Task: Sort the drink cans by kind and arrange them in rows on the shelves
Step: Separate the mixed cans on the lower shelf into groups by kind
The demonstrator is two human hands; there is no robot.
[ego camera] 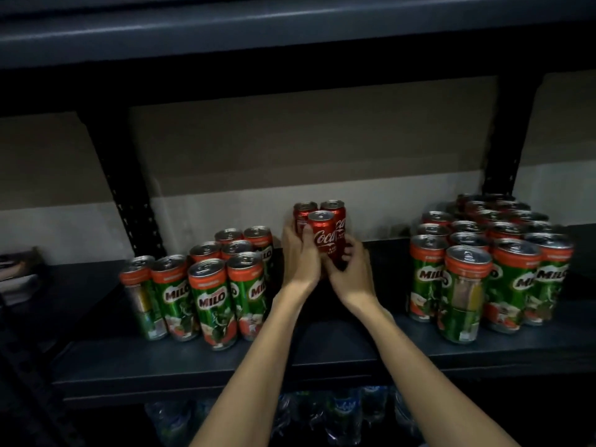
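Three red Coca-Cola cans (323, 235) stand bunched together at the middle of the dark shelf (338, 346). My left hand (298, 256) wraps the left side of the bunch and my right hand (353, 269) wraps the right side, fingers on the front can. Left of my arms stands a group of several green Milo cans (206, 285). A larger group of Milo cans (483, 269) fills the right part of the shelf, with more red-topped cans behind it.
A perforated black upright (125, 195) rises at the back left, another at the back right (498, 162). The shelf above (290, 30) hangs low overhead. Water bottles (338, 414) sit on the level below. Some objects lie at the far left (16, 275).
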